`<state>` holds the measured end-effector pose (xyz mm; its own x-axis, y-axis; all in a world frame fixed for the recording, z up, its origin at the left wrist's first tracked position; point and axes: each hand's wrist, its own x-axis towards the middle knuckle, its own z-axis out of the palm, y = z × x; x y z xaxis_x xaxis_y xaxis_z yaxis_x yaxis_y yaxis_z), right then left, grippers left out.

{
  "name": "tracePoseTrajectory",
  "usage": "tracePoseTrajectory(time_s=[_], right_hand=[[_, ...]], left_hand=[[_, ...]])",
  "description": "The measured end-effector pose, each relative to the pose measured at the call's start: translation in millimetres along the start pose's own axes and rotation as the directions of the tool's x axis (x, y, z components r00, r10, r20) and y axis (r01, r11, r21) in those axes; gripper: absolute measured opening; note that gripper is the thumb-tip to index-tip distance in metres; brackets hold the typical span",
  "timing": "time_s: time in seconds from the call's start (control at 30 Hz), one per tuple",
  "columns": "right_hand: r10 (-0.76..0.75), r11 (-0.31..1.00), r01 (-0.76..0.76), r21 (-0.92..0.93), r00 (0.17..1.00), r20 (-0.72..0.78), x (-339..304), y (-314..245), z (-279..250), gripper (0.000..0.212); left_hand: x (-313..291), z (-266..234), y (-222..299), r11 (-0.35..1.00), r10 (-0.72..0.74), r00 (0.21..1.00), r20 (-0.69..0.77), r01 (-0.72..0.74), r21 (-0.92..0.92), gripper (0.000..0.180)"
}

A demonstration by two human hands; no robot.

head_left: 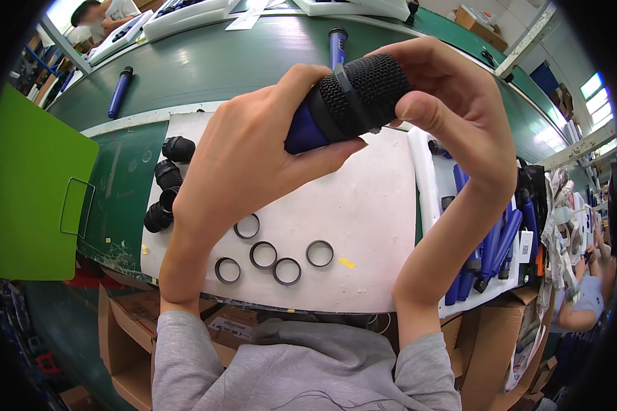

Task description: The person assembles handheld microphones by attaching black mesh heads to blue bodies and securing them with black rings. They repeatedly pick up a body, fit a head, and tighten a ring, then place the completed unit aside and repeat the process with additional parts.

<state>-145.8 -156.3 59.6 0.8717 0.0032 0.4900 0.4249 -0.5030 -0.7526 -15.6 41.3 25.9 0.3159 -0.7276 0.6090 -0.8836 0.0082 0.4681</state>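
1. Nearest the camera is the handheld microphone (pixel 332 113) with a dark blue, smooth barrel and a black, coarsely textured mesh head; it is held up over the counter, tilted so that the head points up and to the right. A plain dark grey band (pixel 350 92) circles the head (a small lug juts from its lower edge).
2. The bare left hand (pixel 250 133) has its grip closed round the blue barrel, index finger over the upper side and thumb stretched along the lower side.
3. The bare right hand (pixel 463 103) has its grip curved round the end of the mesh head, fingers passing behind it and thumb tip at its rim (how hard it presses, I cannot tell).
4. Below the hands, five thin black rings (pixel 275 264) lie flat on a white sheet (pixel 370 205) covering part of the dark green counter (pixel 120 198); a scrap of yellow tape (pixel 347 262) lies beside the rightmost ring.
5. At the sheet's left edge sits a cluster of loose black mesh heads (pixel 168 175); on the right, a white foam tray (pixel 428 198) carries many blue barrels (pixel 490 240).
6. Farther off, two blue tubes with black ends (pixel 121 92) (pixel 337 46) are on a glossy green surface (pixel 233 65), one left, one behind the microphone.
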Motion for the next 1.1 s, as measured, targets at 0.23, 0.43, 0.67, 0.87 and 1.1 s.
tracePoseTrajectory(time_s=[0.23,0.43,0.67,0.87,1.1], right_hand=[[-0.007,1.0,0.007,0.009,0.999,-0.047,0.0,1.0,6.0,0.05],[0.024,0.998,-0.027,-0.05,0.998,-0.064,3.0,-3.5,9.7,0.05],[0.049,0.995,-0.055,-0.087,0.996,-0.077,5.7,-4.7,12.3,0.051],[0.032,0.995,-0.043,-0.095,0.993,-0.112,9.7,-1.8,20.9,0.048],[0.08,0.98,-0.103,-0.171,0.987,-0.14,11.4,0.1,21.9,0.048]], left_hand=[[0.0,-3.6,-0.4,0.998,-0.011,1.0,0.0,0.011,0.055,0.048],[-0.5,-1.3,-3.7,0.996,0.011,0.998,-0.069,-0.005,0.088,0.047],[-1.0,-0.2,0.6,0.984,0.0,0.994,-0.105,0.019,0.176,0.047],[0.4,-7.0,-2.3,0.978,0.01,0.992,-0.122,0.015,0.209,0.047],[-0.7,-3.9,-1.9,0.966,-0.015,0.991,-0.135,0.05,0.254,0.048]])
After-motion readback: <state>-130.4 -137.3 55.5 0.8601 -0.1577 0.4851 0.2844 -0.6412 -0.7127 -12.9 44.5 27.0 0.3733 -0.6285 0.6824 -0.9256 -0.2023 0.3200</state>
